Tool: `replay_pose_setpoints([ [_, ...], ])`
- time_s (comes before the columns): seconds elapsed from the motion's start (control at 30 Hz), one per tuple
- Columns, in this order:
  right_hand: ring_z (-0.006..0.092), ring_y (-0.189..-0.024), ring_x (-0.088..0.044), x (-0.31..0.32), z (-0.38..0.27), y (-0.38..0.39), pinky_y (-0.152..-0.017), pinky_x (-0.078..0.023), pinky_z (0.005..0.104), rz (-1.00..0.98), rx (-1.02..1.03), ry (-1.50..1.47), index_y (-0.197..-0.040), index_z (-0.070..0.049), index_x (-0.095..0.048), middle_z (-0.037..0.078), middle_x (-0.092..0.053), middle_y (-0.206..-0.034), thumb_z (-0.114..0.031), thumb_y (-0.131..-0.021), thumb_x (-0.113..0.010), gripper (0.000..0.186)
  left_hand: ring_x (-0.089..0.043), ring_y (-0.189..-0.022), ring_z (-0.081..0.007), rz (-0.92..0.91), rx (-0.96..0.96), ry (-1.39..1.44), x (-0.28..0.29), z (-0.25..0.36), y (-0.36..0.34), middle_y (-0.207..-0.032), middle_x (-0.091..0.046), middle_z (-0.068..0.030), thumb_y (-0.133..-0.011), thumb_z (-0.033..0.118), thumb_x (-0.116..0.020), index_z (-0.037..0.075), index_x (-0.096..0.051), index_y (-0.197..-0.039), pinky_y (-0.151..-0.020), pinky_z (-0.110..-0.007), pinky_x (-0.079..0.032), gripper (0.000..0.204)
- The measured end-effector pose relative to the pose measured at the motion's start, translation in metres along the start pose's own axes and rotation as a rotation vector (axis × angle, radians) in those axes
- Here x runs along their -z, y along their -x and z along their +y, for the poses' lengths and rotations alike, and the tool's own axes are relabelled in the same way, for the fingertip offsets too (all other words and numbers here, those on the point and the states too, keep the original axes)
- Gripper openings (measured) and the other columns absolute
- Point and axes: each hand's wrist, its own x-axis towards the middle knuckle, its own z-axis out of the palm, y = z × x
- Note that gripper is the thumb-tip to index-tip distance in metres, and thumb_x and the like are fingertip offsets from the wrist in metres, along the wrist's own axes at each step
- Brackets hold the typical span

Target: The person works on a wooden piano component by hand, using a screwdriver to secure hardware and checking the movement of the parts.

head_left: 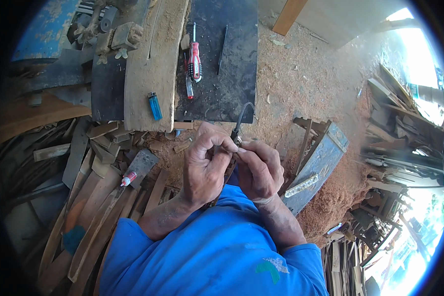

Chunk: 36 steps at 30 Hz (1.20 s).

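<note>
Close in front of my chest, both hands meet fingertip to fingertip. My left hand (206, 163) is closed in a pinch on the end of a thin black cable (240, 116), at a dark fitting (235, 133) with a small metal-looking tip. The fingers of my right hand (262, 170) pinch the same end from the other side. My fingertips partly cover the tip, so its exact shape is hidden. From there the cable curves up over the near edge of the dark bench top (209, 106).
A red-and-black-handled screwdriver (194, 61), a thin dark blade-like strip (223, 49) and a blue lighter (155, 106) lie on the bench. Wood scraps crowd the left, with a small red-and-white bottle (129, 178). At right stand a worn board (316, 165) and a sawdust heap (335, 197).
</note>
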Motion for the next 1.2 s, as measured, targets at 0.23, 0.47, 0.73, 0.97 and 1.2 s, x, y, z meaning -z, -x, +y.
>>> replay_pose_setpoints([
  [0.23,0.0283,-0.086,-0.072,-0.002,-0.003,-0.001,-0.066,-0.059,0.0333,-0.009,-0.014,0.026,-0.1,0.003,-0.069,0.016,-0.068,-0.097,0.004,-0.079,-0.077,0.023,-0.047,-0.087,-0.0068,0.001,0.099,0.133,0.002,0.006,0.001,-0.099,-0.047,-0.0032,-0.089,-0.013,-0.048,0.003,-0.058,-0.097,-0.077,-0.022,-0.042,0.02],
  [0.47,0.0267,-0.081,-0.072,0.0,-0.008,-0.009,-0.064,-0.059,0.0334,0.001,-0.037,0.084,-0.097,0.002,-0.067,0.015,-0.067,-0.098,0.004,-0.08,-0.077,0.02,-0.049,-0.08,-0.0053,0.033,0.072,-0.003,-0.001,0.006,-0.002,-0.096,-0.05,-0.0009,-0.093,-0.011,-0.052,0.004,-0.06,-0.098,-0.068,-0.022,-0.044,0.018],
  [0.73,0.025,-0.076,-0.069,0.001,-0.005,-0.018,-0.058,-0.056,0.0345,-0.053,-0.062,0.137,-0.097,-0.003,-0.067,0.012,-0.064,-0.096,0.003,-0.079,-0.078,0.022,-0.053,-0.08,-0.0096,0.044,0.045,-0.082,0.0,-0.008,-0.013,-0.095,-0.055,-0.0044,-0.088,-0.009,-0.055,0.003,-0.063,-0.097,-0.069,-0.026,-0.046,0.017],
  [0.97,0.0243,-0.076,-0.069,0.002,-0.002,-0.02,-0.058,-0.056,0.0349,-0.119,-0.095,0.193,-0.099,-0.004,-0.066,0.011,-0.063,-0.099,-0.003,-0.082,-0.078,0.02,-0.054,-0.08,-0.0081,0.034,0.121,-0.044,0.001,-0.014,-0.016,-0.092,-0.057,-0.0043,-0.087,-0.008,-0.052,0.003,-0.062,-0.097,-0.068,-0.025,-0.047,0.018],
  [1.2,0.023,-0.076,-0.068,0.001,0.006,-0.027,-0.058,-0.057,0.0345,-0.15,0.006,0.213,-0.1,-0.006,-0.067,0.01,-0.062,-0.099,-0.003,-0.081,-0.076,0.022,-0.052,-0.079,-0.004,0.05,0.296,0.216,0.0,-0.003,-0.021,-0.088,-0.059,-0.0003,-0.087,-0.007,-0.052,0.002,-0.062,-0.098,-0.07,-0.022,-0.046,0.017],
])
